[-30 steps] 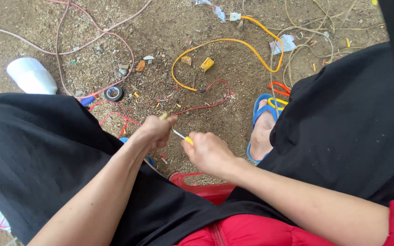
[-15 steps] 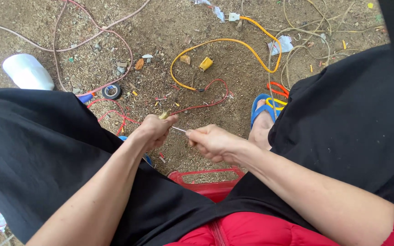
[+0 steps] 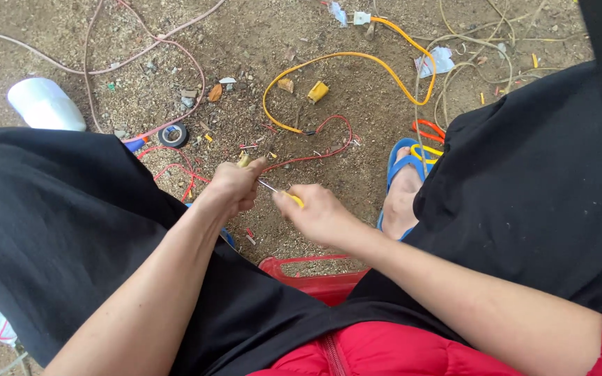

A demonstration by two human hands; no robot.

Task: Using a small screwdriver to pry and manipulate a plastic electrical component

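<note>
Left hand (image 3: pixel 235 184) curled tight around a small yellowish piece, red wire (image 3: pixel 311 150) trailing from the fist across the dirt. Right hand (image 3: pixel 318 212) fisted on a yellow-handled screwdriver (image 3: pixel 281 193), thin metal shaft bridging to the left fingers (image 3: pixel 249 191). No containers seen; tape roll (image 3: pixel 173 134) lying apart on the ground

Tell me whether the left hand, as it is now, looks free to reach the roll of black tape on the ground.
Probably not freely. The left hand is closed around a small part that the screwdriver in the right hand meets. The tape roll lies uncovered just past the left knee, so only the full hand hinders.
</note>
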